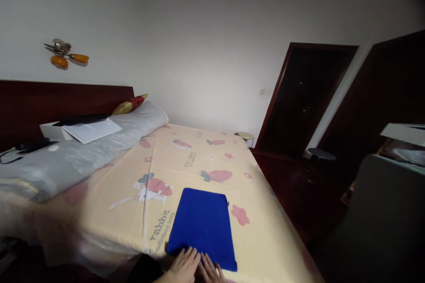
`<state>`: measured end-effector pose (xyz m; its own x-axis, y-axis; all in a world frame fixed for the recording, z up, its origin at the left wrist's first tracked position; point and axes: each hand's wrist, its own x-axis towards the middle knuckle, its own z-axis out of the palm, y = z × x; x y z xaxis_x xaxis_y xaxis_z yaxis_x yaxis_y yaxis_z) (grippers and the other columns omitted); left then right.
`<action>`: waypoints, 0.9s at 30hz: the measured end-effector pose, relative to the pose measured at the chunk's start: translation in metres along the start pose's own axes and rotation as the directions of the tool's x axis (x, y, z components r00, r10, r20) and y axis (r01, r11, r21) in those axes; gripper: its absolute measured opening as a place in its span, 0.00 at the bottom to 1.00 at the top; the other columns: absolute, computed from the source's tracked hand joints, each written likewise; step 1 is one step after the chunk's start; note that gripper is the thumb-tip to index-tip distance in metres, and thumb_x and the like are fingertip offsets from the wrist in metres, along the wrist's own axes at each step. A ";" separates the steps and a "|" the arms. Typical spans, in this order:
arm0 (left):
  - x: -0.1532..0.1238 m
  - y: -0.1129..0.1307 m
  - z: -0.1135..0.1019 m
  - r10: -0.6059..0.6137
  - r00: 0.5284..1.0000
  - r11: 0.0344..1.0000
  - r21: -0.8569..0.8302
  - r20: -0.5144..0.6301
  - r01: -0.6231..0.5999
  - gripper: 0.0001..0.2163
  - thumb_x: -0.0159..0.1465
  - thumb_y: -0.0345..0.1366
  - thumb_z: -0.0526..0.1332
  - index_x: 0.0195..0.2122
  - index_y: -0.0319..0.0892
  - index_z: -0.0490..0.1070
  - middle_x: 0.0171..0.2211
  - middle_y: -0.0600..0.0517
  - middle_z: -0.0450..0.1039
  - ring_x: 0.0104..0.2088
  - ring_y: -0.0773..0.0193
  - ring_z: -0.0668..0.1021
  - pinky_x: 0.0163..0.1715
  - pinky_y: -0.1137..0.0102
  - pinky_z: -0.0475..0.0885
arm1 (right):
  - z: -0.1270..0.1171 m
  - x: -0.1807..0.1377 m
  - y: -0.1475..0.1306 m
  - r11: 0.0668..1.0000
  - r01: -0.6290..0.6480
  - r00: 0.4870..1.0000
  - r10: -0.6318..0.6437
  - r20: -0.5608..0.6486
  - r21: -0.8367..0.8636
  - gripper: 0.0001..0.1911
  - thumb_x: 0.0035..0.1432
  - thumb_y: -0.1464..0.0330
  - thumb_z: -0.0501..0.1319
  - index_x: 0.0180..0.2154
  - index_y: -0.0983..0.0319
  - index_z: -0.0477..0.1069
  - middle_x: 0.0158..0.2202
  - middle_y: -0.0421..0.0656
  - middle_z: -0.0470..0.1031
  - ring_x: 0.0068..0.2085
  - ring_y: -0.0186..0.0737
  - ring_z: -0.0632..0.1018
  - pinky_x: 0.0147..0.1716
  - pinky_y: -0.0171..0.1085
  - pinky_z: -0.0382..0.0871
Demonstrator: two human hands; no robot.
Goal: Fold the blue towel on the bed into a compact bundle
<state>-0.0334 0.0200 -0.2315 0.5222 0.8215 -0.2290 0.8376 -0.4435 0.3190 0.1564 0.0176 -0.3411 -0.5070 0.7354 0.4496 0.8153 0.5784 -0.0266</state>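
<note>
flat on the bed point(186, 143) near its front edge: blue cloth point(204, 223), long axis pointing away. pressed on its near hem, side by side: left hand point(184, 266), right hand point(211, 272), grips open flat, clasping nothing.

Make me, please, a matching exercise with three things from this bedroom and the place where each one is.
Things:
1. blue cloth
2. white paper
3. round stool

Places:
A. beside the dark doorway
B. flat on the printed sheet, with the left hand and right hand on its near edge
C. on the grey bedding by the headboard

Pairs: 1-B; 2-C; 3-A
</note>
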 end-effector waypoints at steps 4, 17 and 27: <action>-0.003 -0.011 -0.001 -0.082 0.996 0.996 0.026 0.030 0.081 0.32 0.57 0.35 0.56 0.64 0.37 0.53 0.66 0.37 0.54 0.66 0.47 0.56 0.64 0.50 0.50 | -0.013 0.012 0.024 0.986 0.136 0.960 -0.156 0.232 0.099 0.28 0.63 0.72 0.50 0.62 0.48 0.54 0.57 0.46 0.66 0.54 0.46 0.73 0.44 0.40 0.74; -0.011 -0.051 -0.037 -0.268 0.963 0.942 0.217 0.021 0.257 0.34 0.52 0.26 0.56 0.63 0.33 0.57 0.61 0.35 0.62 0.61 0.46 0.64 0.61 0.53 0.57 | -0.122 -0.022 0.088 0.939 -0.200 0.771 -0.025 0.637 0.279 0.47 0.43 0.67 0.59 0.66 0.57 0.47 0.67 0.50 0.45 0.65 0.53 0.55 0.61 0.50 0.56; -0.015 -0.059 -0.051 -0.209 0.977 0.948 0.253 0.035 0.194 0.33 0.53 0.27 0.54 0.64 0.34 0.55 0.60 0.37 0.64 0.60 0.48 0.66 0.60 0.55 0.60 | -0.111 -0.005 0.066 0.957 -0.288 0.864 0.269 0.425 -0.021 0.25 0.57 0.76 0.47 0.53 0.61 0.69 0.57 0.49 0.70 0.57 0.48 0.69 0.58 0.48 0.57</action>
<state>-0.0987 0.0516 -0.1999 0.3409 0.8829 -0.3229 0.9356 -0.3520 0.0254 0.2441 0.0128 -0.2457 -0.3373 0.9414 0.0017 0.9325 0.3344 -0.1365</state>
